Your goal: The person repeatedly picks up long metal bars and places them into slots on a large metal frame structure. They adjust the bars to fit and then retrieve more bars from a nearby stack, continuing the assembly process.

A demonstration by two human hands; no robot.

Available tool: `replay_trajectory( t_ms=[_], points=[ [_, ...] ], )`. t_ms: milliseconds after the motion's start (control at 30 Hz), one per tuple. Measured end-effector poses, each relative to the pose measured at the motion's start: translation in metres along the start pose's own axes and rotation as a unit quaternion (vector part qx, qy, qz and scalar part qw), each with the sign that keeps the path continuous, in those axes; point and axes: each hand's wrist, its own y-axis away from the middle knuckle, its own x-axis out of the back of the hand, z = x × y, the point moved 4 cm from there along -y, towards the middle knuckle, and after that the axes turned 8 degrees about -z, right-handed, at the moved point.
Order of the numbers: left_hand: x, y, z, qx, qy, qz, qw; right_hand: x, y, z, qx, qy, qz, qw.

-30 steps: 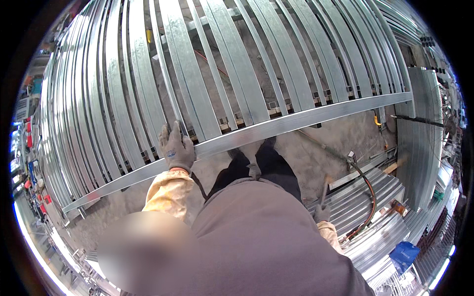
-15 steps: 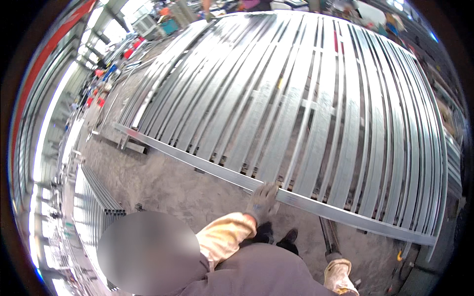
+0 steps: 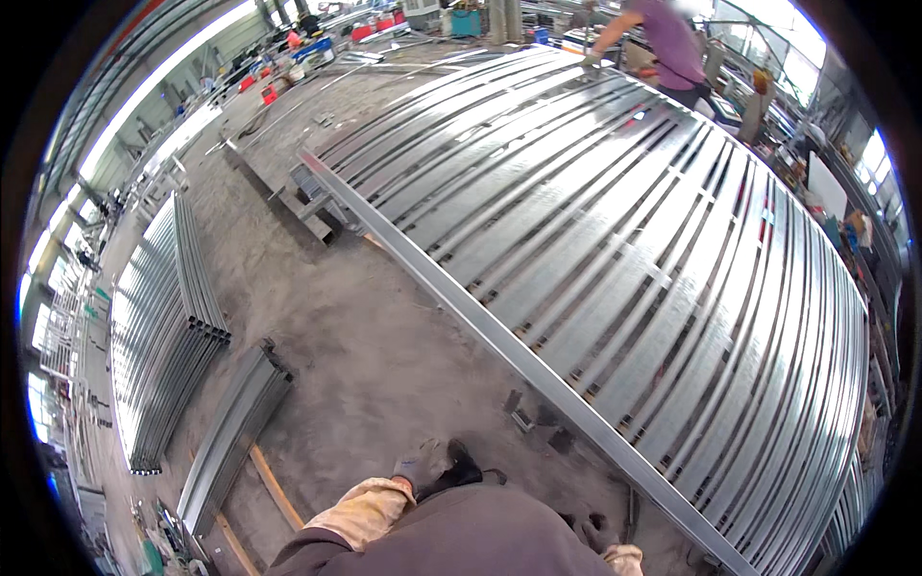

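My left hand (image 3: 419,467), in a grey work glove, hangs low beside my dark boot (image 3: 461,466). Its fingers are loosely apart with nothing visible in them, and it is away from the metal frame. At the bottom edge my right hand (image 3: 597,534) is small and dark against the floor, its finger shape unclear. A thin dark rod (image 3: 631,516) lies close by it; whether the hand holds that rod is hidden. The large panel of parallel galvanized metal slats (image 3: 615,278) fills the right side, with its long edge rail (image 3: 499,355) running diagonally past me.
To the left lie a stack of metal channels (image 3: 158,336) and a shorter channel bundle (image 3: 235,432) on wooden strips (image 3: 274,485). A steel beam (image 3: 279,197) sits near the panel's far left corner. A person in a purple shirt (image 3: 670,48) leans over the panel's far edge.
My left hand has come off the edge rail and dropped beside my boot. The view has swung left, bringing the channel stacks and the person at the far edge further into sight.
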Motion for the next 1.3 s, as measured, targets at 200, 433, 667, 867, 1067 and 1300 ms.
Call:
replay_trajectory(
  t_ms=[200, 433, 667, 867, 1067, 1300],
  points=[
    [0.139, -0.050, -0.116, 0.007, -0.033, -0.001, 0.999, -0.044, -0.076, -0.329, 0.196, -0.037, -0.083, 0.976],
    [0.239, -0.114, -0.176, 0.003, 0.036, 0.107, 0.994, -0.079, -0.157, -0.587, 0.294, 0.051, -0.116, 0.947],
    [0.384, -0.134, -0.186, 0.122, 0.146, -0.093, 0.977, -0.128, -0.317, -0.781, 0.376, 0.051, -0.092, 0.920],
    [0.437, -0.145, -0.330, 0.247, 0.149, 0.030, 0.957, -0.188, -0.438, -0.972, 0.450, 0.088, -0.028, 0.888],
    [0.437, -0.221, -0.437, 0.213, 0.241, 0.049, 0.946, -0.267, -0.555, -1.107, 0.374, 0.344, 0.071, 0.859],
    [0.544, -0.355, -0.559, 0.107, 0.244, -0.059, 0.962, -0.303, -0.585, -1.141, 0.372, 0.387, 0.124, 0.834]
  ],
)
